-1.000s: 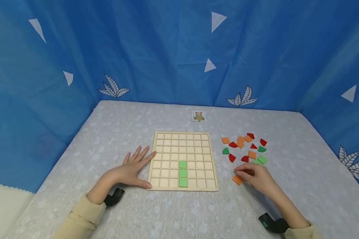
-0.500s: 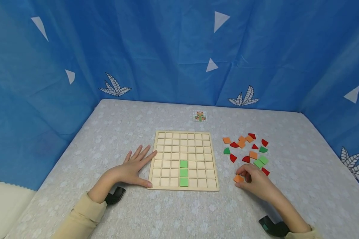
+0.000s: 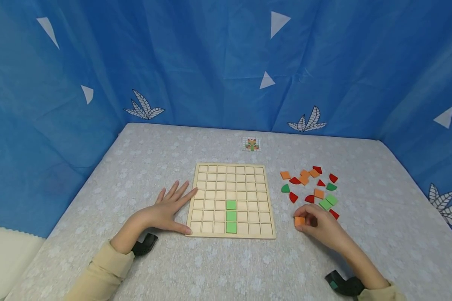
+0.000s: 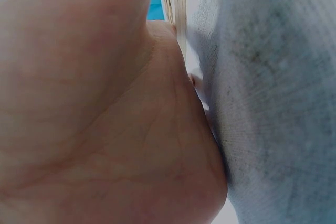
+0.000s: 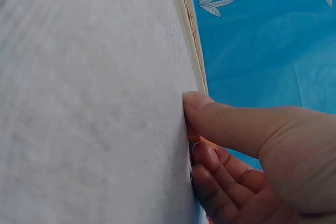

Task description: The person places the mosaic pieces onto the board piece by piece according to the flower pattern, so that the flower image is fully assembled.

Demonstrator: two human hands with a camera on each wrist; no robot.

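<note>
My right hand pinches an orange square tile between thumb and fingers, low over the cloth, to the right of a wooden grid board. In the right wrist view, thumb and curled fingers meet near the cloth, hiding most of the tile. My left hand lies spread beside the board, its thumb at the near left corner and a fingertip at the left edge. Three green square tiles, the middle one among them, fill a column of cells in the board's nearer half.
Loose tiles lie right of the board: several orange squares, two light green squares, dark green pieces and red pieces. A small pattern card lies beyond the board. A blue curtain hangs behind the table.
The right hand has shifted from a red piece, left beside the light green squares, to the orange tile and now pinches it, tilted up. The left hand stays put.
</note>
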